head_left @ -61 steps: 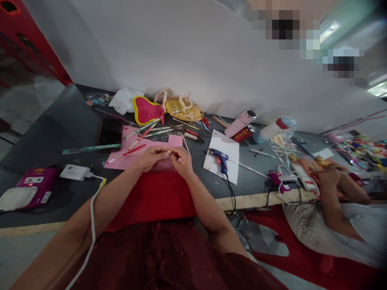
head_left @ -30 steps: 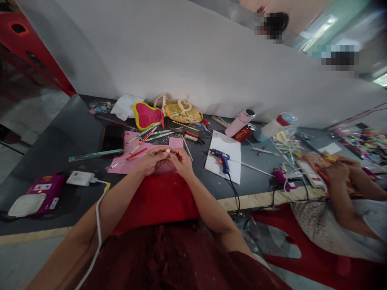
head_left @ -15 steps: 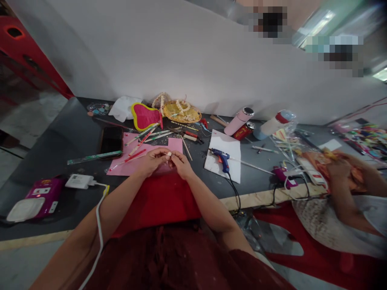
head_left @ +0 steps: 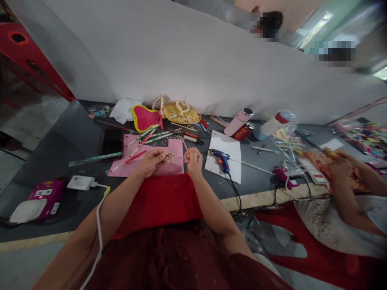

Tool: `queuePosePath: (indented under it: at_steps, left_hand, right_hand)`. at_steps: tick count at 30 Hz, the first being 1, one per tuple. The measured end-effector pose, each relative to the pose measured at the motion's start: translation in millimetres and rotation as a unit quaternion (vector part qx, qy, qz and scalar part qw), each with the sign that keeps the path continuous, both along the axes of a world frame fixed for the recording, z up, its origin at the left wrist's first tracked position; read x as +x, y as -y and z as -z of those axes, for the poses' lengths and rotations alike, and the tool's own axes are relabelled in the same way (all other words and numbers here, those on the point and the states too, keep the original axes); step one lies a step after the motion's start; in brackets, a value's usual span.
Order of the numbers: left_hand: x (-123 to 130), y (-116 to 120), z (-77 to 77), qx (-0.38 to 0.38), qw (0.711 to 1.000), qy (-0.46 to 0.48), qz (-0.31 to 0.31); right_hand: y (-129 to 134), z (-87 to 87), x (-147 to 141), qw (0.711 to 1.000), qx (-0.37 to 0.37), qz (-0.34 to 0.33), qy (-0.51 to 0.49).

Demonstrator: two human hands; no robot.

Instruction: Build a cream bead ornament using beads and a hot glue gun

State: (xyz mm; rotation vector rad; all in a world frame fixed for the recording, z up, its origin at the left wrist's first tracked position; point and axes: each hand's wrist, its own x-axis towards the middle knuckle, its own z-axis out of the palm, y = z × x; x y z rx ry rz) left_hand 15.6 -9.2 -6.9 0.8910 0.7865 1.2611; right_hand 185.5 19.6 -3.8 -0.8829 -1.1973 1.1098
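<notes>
My left hand (head_left: 155,160) is closed in a pinch over a pink sheet (head_left: 176,147). At its fingertips is a small heap of pale, seed-like bits (head_left: 170,158); what the fingers themselves hold is too small to make out. To the right, past the sheet's edge, my right hand (head_left: 194,160) is curled closed, and its contents are hidden. Close to that hand lies a thin pale stick (head_left: 183,141). Red pens (head_left: 135,156) and patterned strips (head_left: 157,136) rest on and behind the sheet.
A blue glue gun (head_left: 224,160) sits on a white board (head_left: 223,139). Behind are a yellow basket (head_left: 169,114), a pink flask (head_left: 238,121) and a red can (head_left: 244,131). A phone (head_left: 112,141) and a purple power box (head_left: 48,193) lie left. Another person's hands (head_left: 340,165) work at right.
My hands, together before around a small pale piece, have parted. The right one has moved right and curled closed. The heap of pale bits now shows beside my left fingertips.
</notes>
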Motion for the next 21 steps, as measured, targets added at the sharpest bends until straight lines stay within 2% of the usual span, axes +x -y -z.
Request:
queuePosePath:
  at_steps: [3, 6, 10, 13, 16, 21]
  left_hand:
    - [-0.3, 0.2, -0.7, -0.010, 1.000, 0.006, 0.010]
    - [-1.0, -0.5, 1.2, -0.009, 1.000, 0.003, 0.020]
    - [-1.8, -1.8, 4.9, -0.011, 0.999, 0.003, 0.036]
    - [-1.7, -1.7, 5.0, -0.023, 0.998, 0.007, 0.056]
    - [-1.3, -1.0, 3.5, -0.040, 0.997, 0.021, 0.070]
    - [-0.9, -0.5, 3.1, -0.039, 0.997, 0.011, 0.072]
  right_hand:
    - [2.8, -1.4, 1.7, 0.997, 0.021, 0.008, 0.071]
    - [9.3, -4.1, -2.6, 0.984, 0.066, -0.029, 0.164]
    - [13.9, -4.4, -9.6, 0.961, 0.129, -0.087, 0.228]
    - [12.2, -0.9, -11.0, 0.955, 0.141, -0.097, 0.240]
    - [9.4, 2.0, -10.1, 0.958, 0.153, -0.080, 0.231]
    - [9.1, 1.9, -8.5, 0.956, 0.171, -0.085, 0.223]
